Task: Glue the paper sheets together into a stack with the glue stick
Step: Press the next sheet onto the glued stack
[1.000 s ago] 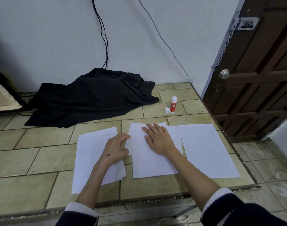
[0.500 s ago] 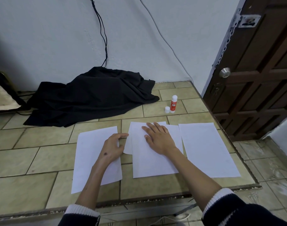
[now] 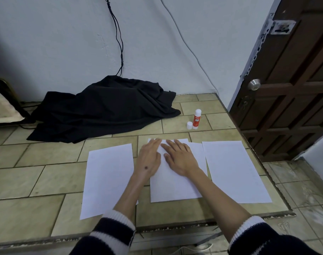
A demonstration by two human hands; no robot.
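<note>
White paper sheets lie on a tiled counter (image 3: 46,177). The middle stack (image 3: 173,188) has a top sheet lying slightly askew over another one beneath it. My left hand (image 3: 149,159) lies flat on its left edge, fingers straight. My right hand (image 3: 181,157) presses flat on the top sheet beside it. A single sheet (image 3: 107,177) lies to the left and another (image 3: 232,170) to the right. The red and white glue stick (image 3: 197,119) stands upright behind the sheets, with its white cap (image 3: 189,125) off beside it.
A crumpled black cloth (image 3: 105,107) covers the back of the counter, with black cables running up the wall above it. The counter's right edge drops to the floor beside a brown wooden door (image 3: 289,89). The front edge runs just under my forearms.
My left hand has slid right from the left sheet onto the middle stack, beside my right hand. The right hand has stayed pressed on the top sheet.
</note>
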